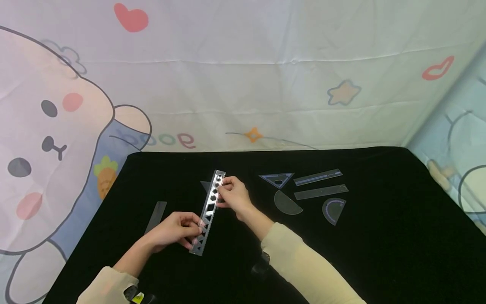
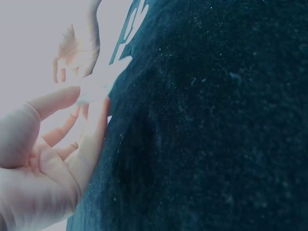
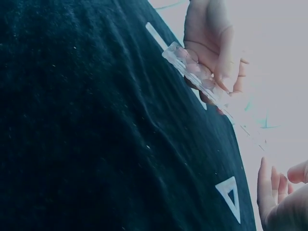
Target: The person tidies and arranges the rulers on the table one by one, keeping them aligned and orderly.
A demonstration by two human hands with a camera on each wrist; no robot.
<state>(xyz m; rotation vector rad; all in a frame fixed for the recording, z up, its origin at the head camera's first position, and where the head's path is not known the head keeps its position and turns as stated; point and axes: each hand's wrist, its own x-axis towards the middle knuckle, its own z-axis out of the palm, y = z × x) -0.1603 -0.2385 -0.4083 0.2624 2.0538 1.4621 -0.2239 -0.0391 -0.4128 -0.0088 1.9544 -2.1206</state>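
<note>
A clear stencil ruler (image 1: 210, 208) with a row of cut-out shapes is held slanting above the black cloth, its far end tipped to the right. Near its lower end my left hand (image 1: 172, 230) pinches it between thumb and fingers. My right hand (image 1: 235, 196) grips the opposite edge close to the upper end. In the left wrist view the ruler's end (image 2: 103, 82) looks washed out by glare beside the thumb. From the right wrist, the ruler (image 3: 192, 72) shows edge-on, with the left fingers seen through its clear plastic.
A plain clear ruler (image 1: 156, 215) lies left, partly behind the left hand. Behind the stencil ruler a small triangle (image 1: 205, 185) peeks out. On the right lie a set square (image 1: 265, 178), two rulers (image 1: 318, 177) and two protractors (image 1: 287, 203). A printed curtain (image 1: 243, 84) hangs behind the table.
</note>
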